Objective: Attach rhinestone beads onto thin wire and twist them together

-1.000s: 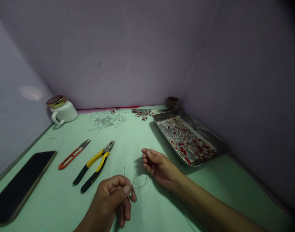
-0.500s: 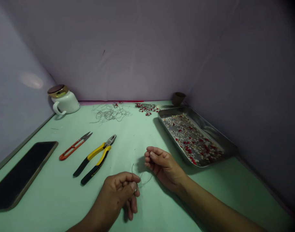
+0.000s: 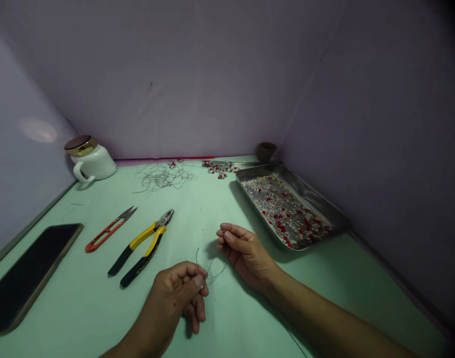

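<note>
My left hand [image 3: 177,298] rests low on the green table [image 3: 230,209], thumb and fingers pinched on a thin bent wire [image 3: 208,266] that sticks up and curls to the right of the fingertips. A small pale bead seems to sit at the pinch. My right hand [image 3: 244,253] lies just right of the wire with its fingers curled inward; nothing clear shows in it. Yellow-and-black pliers [image 3: 143,246] lie to the left of my left hand.
Orange thread snips [image 3: 110,229] lie beside the pliers, and a dark phone [image 3: 24,273] sits at the left edge. A white lidded mug [image 3: 89,161], a wire tangle [image 3: 162,176] and loose red beads [image 3: 218,170] line the back. A metal tray [image 3: 333,211] of beads stands right.
Both hands stay nearly in place, the left still pinching the wire. The view has shifted slightly; the wire's free end moved a little between the hands.
</note>
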